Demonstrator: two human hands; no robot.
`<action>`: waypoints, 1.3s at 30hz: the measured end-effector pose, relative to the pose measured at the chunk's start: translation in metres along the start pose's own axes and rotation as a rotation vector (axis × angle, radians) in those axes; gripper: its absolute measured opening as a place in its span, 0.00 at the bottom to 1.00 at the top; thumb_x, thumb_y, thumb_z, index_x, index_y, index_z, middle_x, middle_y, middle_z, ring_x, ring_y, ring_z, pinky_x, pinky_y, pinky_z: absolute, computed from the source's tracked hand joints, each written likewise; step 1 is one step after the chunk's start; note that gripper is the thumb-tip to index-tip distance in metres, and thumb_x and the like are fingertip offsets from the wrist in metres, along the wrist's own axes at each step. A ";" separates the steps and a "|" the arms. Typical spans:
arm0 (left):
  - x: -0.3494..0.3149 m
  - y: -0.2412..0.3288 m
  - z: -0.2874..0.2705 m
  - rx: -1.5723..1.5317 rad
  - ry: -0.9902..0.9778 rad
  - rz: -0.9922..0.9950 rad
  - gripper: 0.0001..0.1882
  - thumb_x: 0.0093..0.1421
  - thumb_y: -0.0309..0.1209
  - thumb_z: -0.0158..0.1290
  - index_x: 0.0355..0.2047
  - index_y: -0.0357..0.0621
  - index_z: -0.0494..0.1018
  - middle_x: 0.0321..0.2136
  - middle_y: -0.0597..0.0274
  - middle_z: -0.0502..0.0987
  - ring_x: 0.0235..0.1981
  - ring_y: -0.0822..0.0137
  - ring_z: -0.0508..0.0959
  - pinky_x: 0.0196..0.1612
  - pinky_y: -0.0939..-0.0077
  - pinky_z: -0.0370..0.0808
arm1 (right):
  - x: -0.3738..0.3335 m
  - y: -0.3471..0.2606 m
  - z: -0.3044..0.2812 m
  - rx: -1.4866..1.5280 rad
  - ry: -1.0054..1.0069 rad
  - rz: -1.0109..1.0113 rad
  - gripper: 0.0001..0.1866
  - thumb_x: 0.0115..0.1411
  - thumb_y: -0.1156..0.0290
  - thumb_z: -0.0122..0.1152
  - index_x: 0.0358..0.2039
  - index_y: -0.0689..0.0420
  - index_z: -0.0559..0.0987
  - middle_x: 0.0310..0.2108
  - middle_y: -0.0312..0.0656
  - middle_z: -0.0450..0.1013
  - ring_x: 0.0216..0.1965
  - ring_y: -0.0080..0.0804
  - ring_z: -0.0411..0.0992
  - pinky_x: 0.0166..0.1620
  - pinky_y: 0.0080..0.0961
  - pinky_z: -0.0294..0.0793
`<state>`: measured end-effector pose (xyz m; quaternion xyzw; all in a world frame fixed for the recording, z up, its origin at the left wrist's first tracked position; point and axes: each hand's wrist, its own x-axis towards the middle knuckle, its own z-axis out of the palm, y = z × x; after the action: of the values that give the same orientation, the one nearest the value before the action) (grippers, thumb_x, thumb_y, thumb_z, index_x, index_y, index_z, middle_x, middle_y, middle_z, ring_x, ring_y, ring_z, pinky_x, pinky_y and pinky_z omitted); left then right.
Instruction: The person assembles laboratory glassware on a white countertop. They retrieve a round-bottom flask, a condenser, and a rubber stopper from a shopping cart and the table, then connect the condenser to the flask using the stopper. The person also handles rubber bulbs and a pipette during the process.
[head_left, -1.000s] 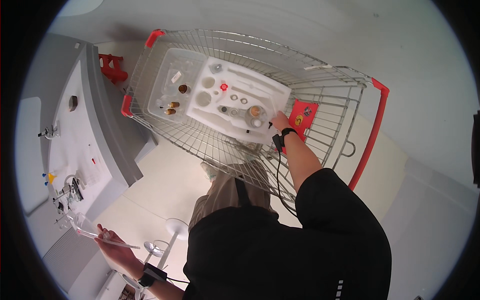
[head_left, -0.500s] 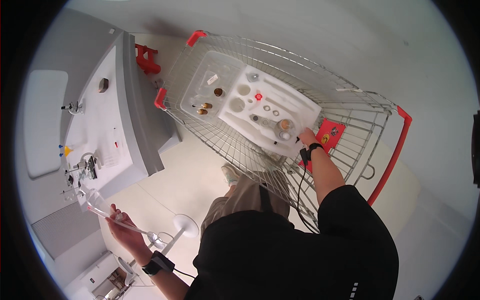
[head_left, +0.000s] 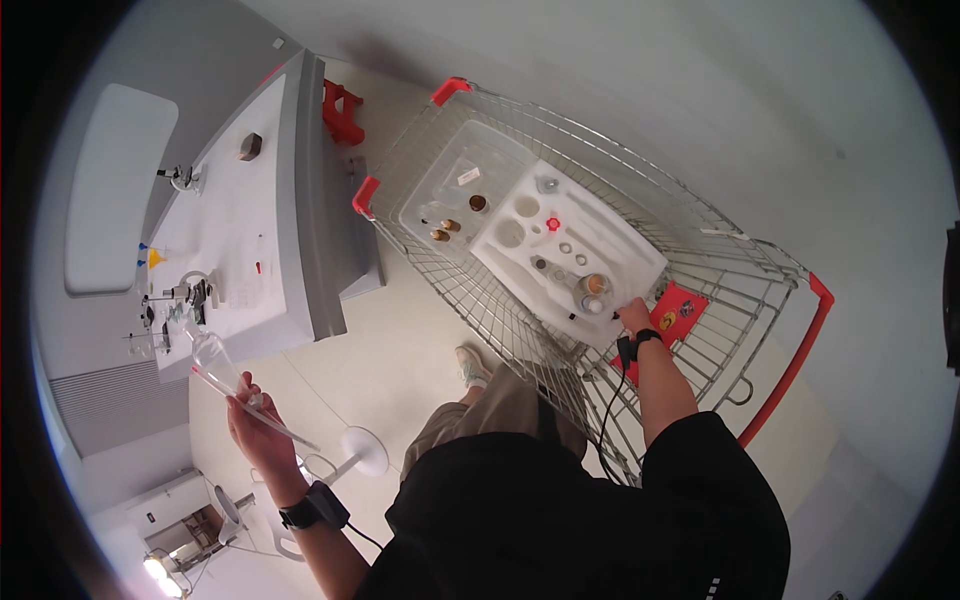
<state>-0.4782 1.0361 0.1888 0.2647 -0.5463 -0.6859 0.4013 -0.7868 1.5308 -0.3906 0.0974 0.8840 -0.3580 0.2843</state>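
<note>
In my left hand is clear glassware that looks like a separatory funnel, its bulb pointing up and away toward the bench. A thin glass stem or rod slants down past my fingers. My right hand is closed at the near right corner of a white foam tray in a shopping cart; what its fingers grip is hidden. Next to it in the tray stand small glass vessels, one with a tan top. A red star-shaped knob lies farther in.
The wire cart has a red handle. Beside the foam is a clear plastic bin with brown bottles. On the left, a white bench carries clamp stands and a dark block. A round white stool stands below.
The view has shifted, so cart and bench appear farther right and lower. My left hand has tilted the glassware more upright near the bench. My right hand stays at the tray's corner.
</note>
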 end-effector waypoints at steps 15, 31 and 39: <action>0.044 -0.002 -0.014 -0.132 -0.061 -0.016 0.17 0.69 0.35 0.44 0.40 0.29 0.74 0.50 0.39 0.71 0.39 0.69 0.76 0.41 0.80 0.74 | -0.128 -0.128 -0.169 0.728 0.002 0.151 0.10 0.55 0.67 0.58 0.28 0.62 0.77 0.16 0.39 0.70 0.14 0.28 0.68 0.18 0.28 0.66; 0.116 0.010 -0.160 -0.161 0.079 0.059 0.15 0.69 0.38 0.44 0.36 0.39 0.74 0.51 0.51 0.74 0.41 0.74 0.74 0.43 0.80 0.70 | -0.380 -0.441 -0.149 1.297 -0.732 -0.555 0.15 0.65 0.66 0.52 0.49 0.58 0.74 0.43 0.46 0.73 0.21 0.17 0.60 0.28 0.18 0.63; 0.116 0.025 -0.257 -0.162 0.182 0.101 0.15 0.69 0.39 0.45 0.37 0.41 0.74 0.52 0.55 0.75 0.42 0.75 0.73 0.43 0.79 0.68 | -0.425 -0.516 -0.111 1.263 -0.841 -0.690 0.16 0.68 0.61 0.48 0.52 0.55 0.70 0.45 0.47 0.73 0.19 0.14 0.59 0.27 0.16 0.61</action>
<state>-0.3275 0.7986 0.1541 0.2648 -0.4631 -0.6799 0.5031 -0.6806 1.2465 0.2148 -0.1797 0.3174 -0.8600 0.3568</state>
